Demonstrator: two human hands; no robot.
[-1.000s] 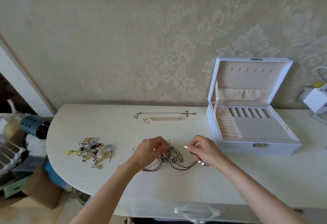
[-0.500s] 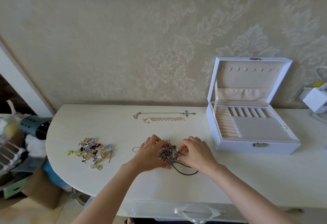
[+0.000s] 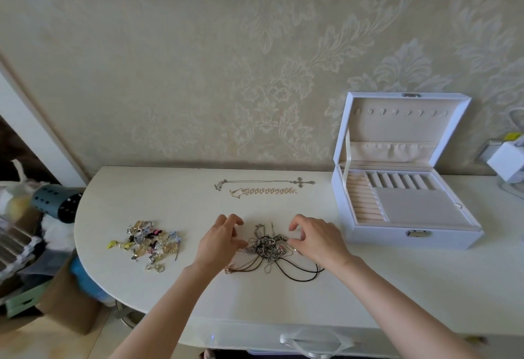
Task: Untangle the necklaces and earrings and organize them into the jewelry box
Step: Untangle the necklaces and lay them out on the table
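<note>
Left hand [image 3: 219, 241] and right hand [image 3: 314, 241] flank knotted clump of silver chains and black cords [image 3: 269, 246] on cream tabletop [image 3: 397, 279], fingers curled loosely, spread, gripping nothing; right fingertips seem to brush clump edge. Stuff looks light, floppy, snaggy; thin chains probably kink if yanked. Best bet: pinch a loose black cord loop near front, tease out slowly. Open white jewelry box [image 3: 408, 231] sits right, empty-looking. Heap of mixed earrings [image 3: 147, 241] left.
</note>
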